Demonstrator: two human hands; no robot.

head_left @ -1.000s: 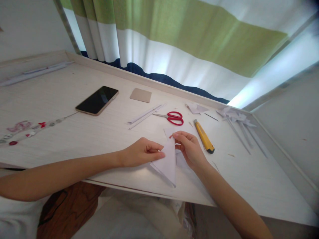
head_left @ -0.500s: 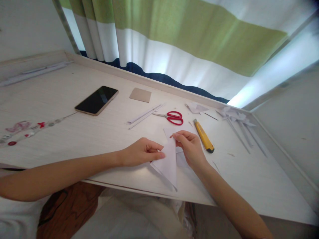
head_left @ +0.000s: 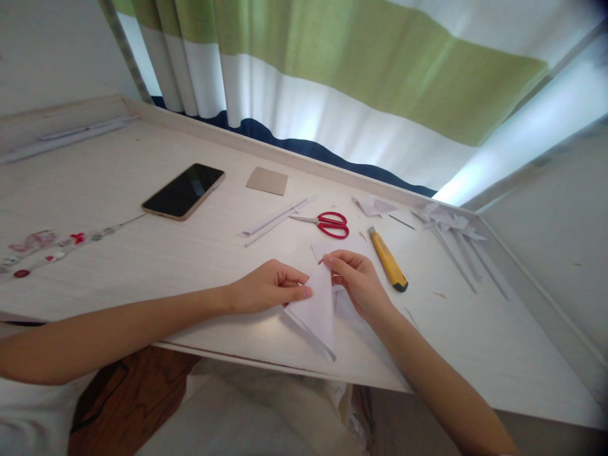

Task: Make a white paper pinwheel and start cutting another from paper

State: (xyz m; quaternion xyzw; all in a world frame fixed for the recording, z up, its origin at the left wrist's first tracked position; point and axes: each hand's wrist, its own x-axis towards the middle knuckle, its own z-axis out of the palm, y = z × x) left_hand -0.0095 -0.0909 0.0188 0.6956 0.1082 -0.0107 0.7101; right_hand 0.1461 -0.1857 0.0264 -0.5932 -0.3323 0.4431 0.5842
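Note:
A white sheet of paper [head_left: 317,310], folded into a triangle, is held between both hands above the table's front edge. My left hand [head_left: 270,286] pinches its left side between thumb and fingers. At the upper corner, my right hand [head_left: 356,278] pinches the paper with thumb and index finger; the other fingers curl behind. More white paper lies beneath and behind my right hand, partly hidden. Just beyond the hands rest red-handled scissors [head_left: 333,225], and a yellow utility knife [head_left: 388,261] lies to the right.
A phone [head_left: 184,191] with a beaded strap [head_left: 76,244] lies left on the white table [head_left: 190,266]. Near the back are a brown card [head_left: 267,181] and rolled paper sticks [head_left: 275,218]. Paper pinwheels [head_left: 446,221] on sticks lie right. A curtain [head_left: 332,76] hangs behind.
Both hands and the folded paper have shifted very slightly to the left and up. Both keep their pinch on the paper; the other things stay where they were.

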